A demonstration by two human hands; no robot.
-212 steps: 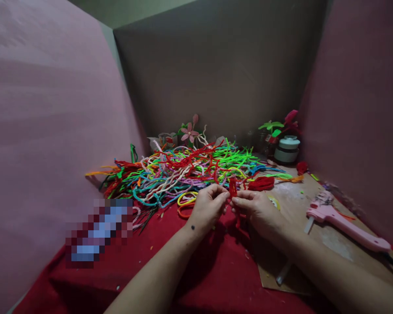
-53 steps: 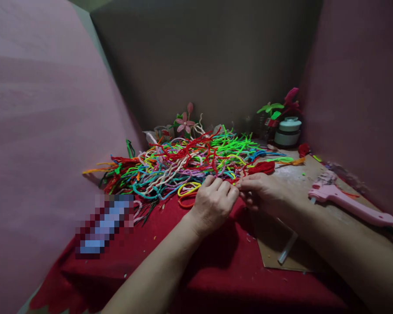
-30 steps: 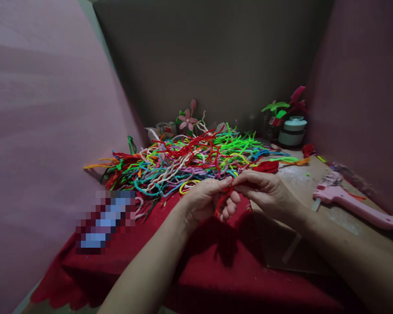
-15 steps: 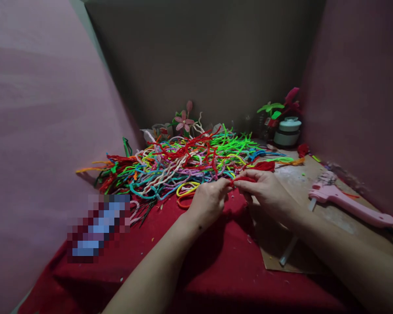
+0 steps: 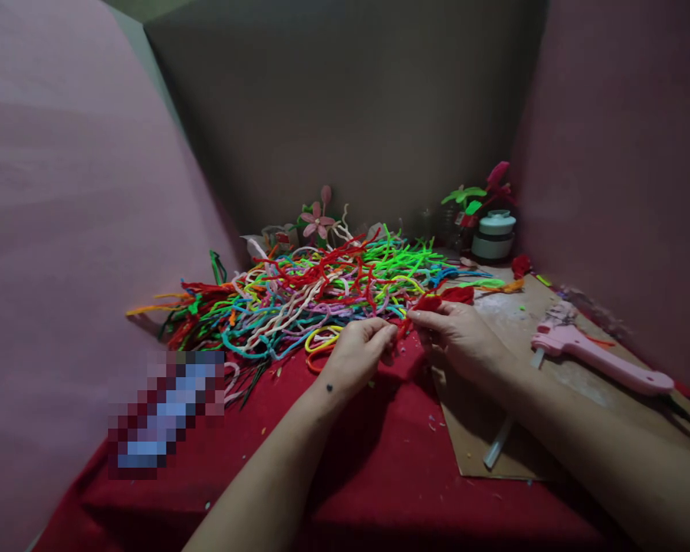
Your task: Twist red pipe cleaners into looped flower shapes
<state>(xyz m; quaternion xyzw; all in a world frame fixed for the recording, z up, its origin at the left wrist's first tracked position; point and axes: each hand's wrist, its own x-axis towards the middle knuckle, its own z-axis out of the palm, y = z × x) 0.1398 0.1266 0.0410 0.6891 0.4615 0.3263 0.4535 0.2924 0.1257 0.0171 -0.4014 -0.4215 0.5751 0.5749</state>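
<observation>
Between the fingers of my right hand (image 5: 460, 333) is a bent red pipe cleaner (image 5: 427, 302), its upper part fanning out above the thumb. My left hand (image 5: 359, 349) is closed in a pinch at the lower end of that same piece, where the fingertips partly hide it. Just beyond both hands spreads a big tangled heap of coloured pipe cleaners (image 5: 322, 287), in red, green, white, purple, blue and yellow. Further red pipe cleaner pieces (image 5: 458, 294) lie right behind my right hand.
A pink glue gun (image 5: 603, 360) rests on a cardboard sheet (image 5: 477, 445) at right, with a clear glue stick (image 5: 499, 445) near my right forearm. Behind stand a pink flower (image 5: 317, 221) and a pale jar (image 5: 493, 236). Red cloth (image 5: 253, 483) covers the table; a blurred bluish object (image 5: 172, 414) lies left.
My hands have drawn slightly apart, the left one lower and to the left. More of the red pipe cleaner shows above my right fingers. The view has shifted a little.
</observation>
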